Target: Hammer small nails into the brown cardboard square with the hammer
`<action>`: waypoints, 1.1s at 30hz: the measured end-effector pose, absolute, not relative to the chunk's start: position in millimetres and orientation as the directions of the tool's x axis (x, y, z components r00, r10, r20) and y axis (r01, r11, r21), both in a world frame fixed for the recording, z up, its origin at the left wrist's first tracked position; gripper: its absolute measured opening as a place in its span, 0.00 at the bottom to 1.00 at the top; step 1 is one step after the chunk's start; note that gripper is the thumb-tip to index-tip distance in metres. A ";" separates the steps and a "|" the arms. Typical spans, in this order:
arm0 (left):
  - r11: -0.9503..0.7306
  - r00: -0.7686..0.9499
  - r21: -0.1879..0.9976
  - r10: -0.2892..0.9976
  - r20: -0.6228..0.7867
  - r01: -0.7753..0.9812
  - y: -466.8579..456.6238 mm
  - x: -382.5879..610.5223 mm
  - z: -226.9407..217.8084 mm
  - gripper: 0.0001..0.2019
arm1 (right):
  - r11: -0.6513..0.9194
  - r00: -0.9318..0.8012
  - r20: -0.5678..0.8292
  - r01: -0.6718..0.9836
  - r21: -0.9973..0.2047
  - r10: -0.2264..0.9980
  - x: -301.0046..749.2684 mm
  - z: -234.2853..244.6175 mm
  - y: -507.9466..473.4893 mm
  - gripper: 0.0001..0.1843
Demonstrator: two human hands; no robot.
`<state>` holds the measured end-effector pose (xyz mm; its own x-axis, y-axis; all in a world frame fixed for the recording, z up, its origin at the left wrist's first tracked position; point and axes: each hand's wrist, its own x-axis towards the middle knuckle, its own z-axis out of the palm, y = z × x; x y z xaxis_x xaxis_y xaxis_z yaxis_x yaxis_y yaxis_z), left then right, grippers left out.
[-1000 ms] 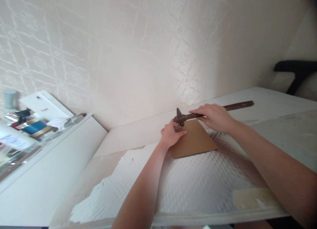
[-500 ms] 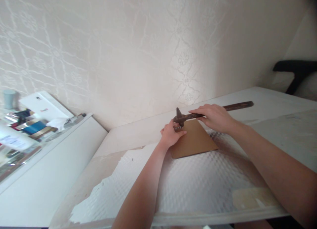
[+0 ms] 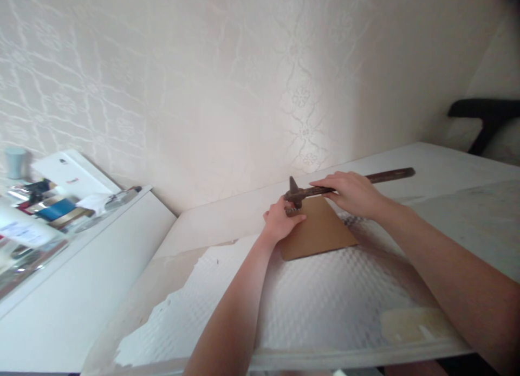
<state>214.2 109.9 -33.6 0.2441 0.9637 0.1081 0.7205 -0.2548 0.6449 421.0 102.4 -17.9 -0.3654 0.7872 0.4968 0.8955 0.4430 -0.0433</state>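
Note:
My right hand (image 3: 353,192) is closed around the dark wooden handle of a hammer (image 3: 390,175), gripping it partway along. The worn, rusty-brown hammer head lies to the left, with one pointed end up and the other directed down. Under it, a tan cardboard piece (image 3: 320,232) rests on the table. My left hand (image 3: 279,220) is at the cardboard's left edge, right beside the hammer head, its thumb over the board. Between that thumb and the curled forefinger shows a small dark ridged thing (image 3: 291,211), too small to name; the hammer head partly covers it.
The white table (image 3: 227,213) has a peeling, quilted-looking covering and stands against a patterned wall. At left, a white cabinet (image 3: 81,289) carries a white box (image 3: 77,173), a grey-blue cup (image 3: 16,162) and mixed small items. A black chair part (image 3: 483,113) stands at far right.
Almost nothing differs. The hammer handle's far end has dipped very slightly; both hands keep their places.

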 end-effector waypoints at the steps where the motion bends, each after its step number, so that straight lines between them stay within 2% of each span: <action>1: -0.258 0.248 0.644 0.963 0.108 0.720 109.9 214.2 -33.6 0.19 | 0.440 -0.361 0.500 0.897 -0.044 0.787 421.0 -18.2 102.6 0.20; 33: -0.262 0.255 0.651 0.961 0.108 0.712 110.3 213.7 -34.2 0.18 | 0.428 -0.346 0.493 0.902 -0.060 0.798 421.9 -18.8 103.9 0.20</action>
